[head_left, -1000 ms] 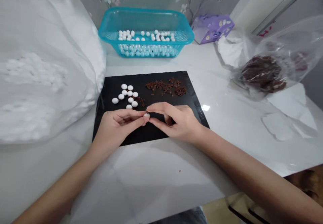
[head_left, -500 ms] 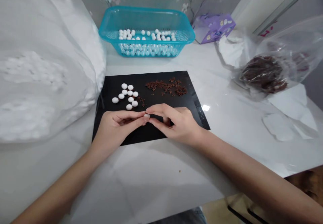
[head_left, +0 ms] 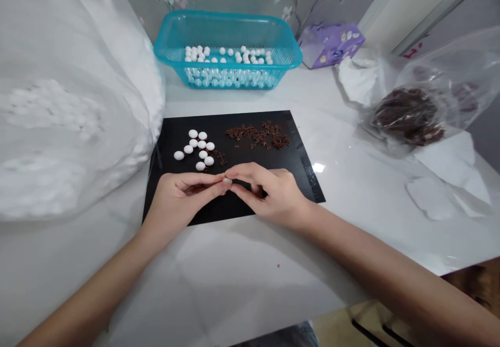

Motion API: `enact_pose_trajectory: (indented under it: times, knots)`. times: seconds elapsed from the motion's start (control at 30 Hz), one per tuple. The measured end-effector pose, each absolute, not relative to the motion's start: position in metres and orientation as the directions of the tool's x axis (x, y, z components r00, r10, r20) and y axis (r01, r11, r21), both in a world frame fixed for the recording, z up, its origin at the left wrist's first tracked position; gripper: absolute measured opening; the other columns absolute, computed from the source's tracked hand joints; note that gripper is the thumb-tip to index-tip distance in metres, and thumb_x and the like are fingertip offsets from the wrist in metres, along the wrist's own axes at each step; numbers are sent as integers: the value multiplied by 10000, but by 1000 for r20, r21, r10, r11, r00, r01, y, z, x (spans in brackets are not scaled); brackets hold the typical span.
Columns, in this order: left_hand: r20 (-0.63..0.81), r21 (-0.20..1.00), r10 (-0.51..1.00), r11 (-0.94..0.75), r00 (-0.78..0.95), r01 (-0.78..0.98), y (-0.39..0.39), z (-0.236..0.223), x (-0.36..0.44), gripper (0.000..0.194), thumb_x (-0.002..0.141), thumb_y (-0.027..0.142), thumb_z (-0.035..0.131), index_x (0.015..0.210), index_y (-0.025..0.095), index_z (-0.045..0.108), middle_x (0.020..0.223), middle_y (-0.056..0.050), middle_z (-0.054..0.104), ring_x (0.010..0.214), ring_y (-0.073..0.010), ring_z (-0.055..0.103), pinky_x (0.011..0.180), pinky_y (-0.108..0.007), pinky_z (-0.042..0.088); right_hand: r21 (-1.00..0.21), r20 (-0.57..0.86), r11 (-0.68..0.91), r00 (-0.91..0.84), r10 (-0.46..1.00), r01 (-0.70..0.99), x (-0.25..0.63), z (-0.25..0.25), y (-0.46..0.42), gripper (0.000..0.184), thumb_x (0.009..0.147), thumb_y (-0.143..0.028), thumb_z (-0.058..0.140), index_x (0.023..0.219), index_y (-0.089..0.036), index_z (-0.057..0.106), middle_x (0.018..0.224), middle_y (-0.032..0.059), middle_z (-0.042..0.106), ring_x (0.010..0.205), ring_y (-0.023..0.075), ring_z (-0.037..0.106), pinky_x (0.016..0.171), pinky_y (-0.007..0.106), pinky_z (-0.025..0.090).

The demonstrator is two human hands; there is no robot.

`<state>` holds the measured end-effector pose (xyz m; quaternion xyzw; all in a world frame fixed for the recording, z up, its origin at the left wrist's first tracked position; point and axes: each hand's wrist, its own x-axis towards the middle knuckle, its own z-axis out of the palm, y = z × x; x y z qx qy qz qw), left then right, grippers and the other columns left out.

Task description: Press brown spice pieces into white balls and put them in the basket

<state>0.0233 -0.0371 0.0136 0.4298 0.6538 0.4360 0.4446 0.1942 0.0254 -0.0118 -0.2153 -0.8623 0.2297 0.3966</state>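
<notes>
Over the near half of a black board, my left hand pinches a small white ball between thumb and fingers. My right hand meets it from the other side, thumb and index fingertip closed on the ball's right edge; any smaller piece between these fingertips is hidden. Just beyond my left hand lies a loose group of white balls, with a few brown star-shaped bits beside them. A pile of the same small brown pieces is spread farther back on the board.
Behind the board stands a turquoise basket holding many white balls. A big translucent bag of white balls bulges at left. To the right are a purple tissue pack, a clear bag of brown pieces and white papers.
Almost nothing differs. Both hands keep the white ball at the same spot, with only a slight shift of the fingertips.
</notes>
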Motion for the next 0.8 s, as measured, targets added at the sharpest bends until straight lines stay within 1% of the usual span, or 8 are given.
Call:
enact_pose_trajectory:
  times: [0.1, 0.2, 0.3, 0.4, 0.47, 0.57, 0.7, 0.8]
  knots:
    - [-211, 951, 951, 254, -226, 177, -36, 15, 23, 147, 631, 309, 784, 765, 257, 758, 759, 13, 755, 749, -166, 710, 718, -218, 577, -579, 544, 784, -610, 576, 223, 195, -11, 24, 208, 881, -160, 505, 1077, -221, 541, 943, -34, 712, 578, 45, 619, 552, 145, 482]
    - [-202, 958, 955, 239, -218, 161, -35, 16, 23, 170, 638, 318, 780, 769, 217, 740, 793, -14, 752, 775, -177, 705, 742, -247, 575, -612, 487, 754, -638, 597, 238, 196, -7, 24, 343, 891, -186, 478, 1229, -239, 469, 964, -20, 709, 552, 61, 600, 562, 176, 496]
    - [-185, 968, 964, 212, -190, 134, -33, 17, 22, 269, 644, 299, 780, 887, 217, 699, 770, 0, 737, 739, -154, 695, 742, -245, 565, -693, 429, 684, -633, 645, 227, 199, -2, 28, 471, 864, -233, 524, 1316, -250, 393, 1037, 0, 689, 488, 63, 538, 539, 212, 503]
    - [-146, 976, 971, 172, -187, 131, -32, 18, 20, 331, 697, 302, 741, 1013, 244, 658, 712, 30, 710, 689, -128, 678, 732, -239, 557, -731, 409, 632, -577, 707, 256, 198, -1, 36, 481, 828, -250, 572, 1287, -228, 429, 994, 12, 672, 564, 92, 540, 589, 247, 510]
    - [-101, 977, 970, 139, -222, 160, -31, 18, 18, 243, 730, 317, 711, 961, 247, 679, 721, 33, 699, 687, -114, 665, 742, -227, 549, -674, 414, 665, -581, 701, 322, 196, -3, 41, 418, 832, -231, 562, 1243, -205, 491, 968, 33, 654, 730, 142, 569, 707, 296, 511]
    - [-43, 972, 953, 109, -301, 207, -28, 17, 13, 162, 738, 343, 704, 878, 263, 697, 799, 34, 704, 721, -103, 659, 775, -214, 542, -515, 386, 763, -689, 613, 390, 192, -4, 45, 341, 869, -216, 507, 1202, -170, 566, 1080, 94, 612, 938, 220, 525, 857, 395, 463]
    - [25, 957, 934, 81, -357, 278, -25, 16, 4, 148, 755, 366, 684, 890, 308, 670, 845, 62, 709, 787, -113, 667, 822, -237, 542, -433, 312, 805, -771, 556, 405, 189, -5, 45, 316, 912, -222, 444, 1174, -159, 608, 1153, 110, 585, 966, 238, 482, 850, 408, 441]
    - [132, 830, 932, 82, -337, 552, -26, 17, -5, 143, 793, 390, 626, 913, 316, 654, 853, 93, 693, 798, -109, 656, 792, -223, 532, -451, 301, 792, -765, 569, 412, 189, -6, 45, 270, 921, -243, 447, 1098, -156, 631, 1129, 107, 594, 965, 231, 480, 830, 386, 432]
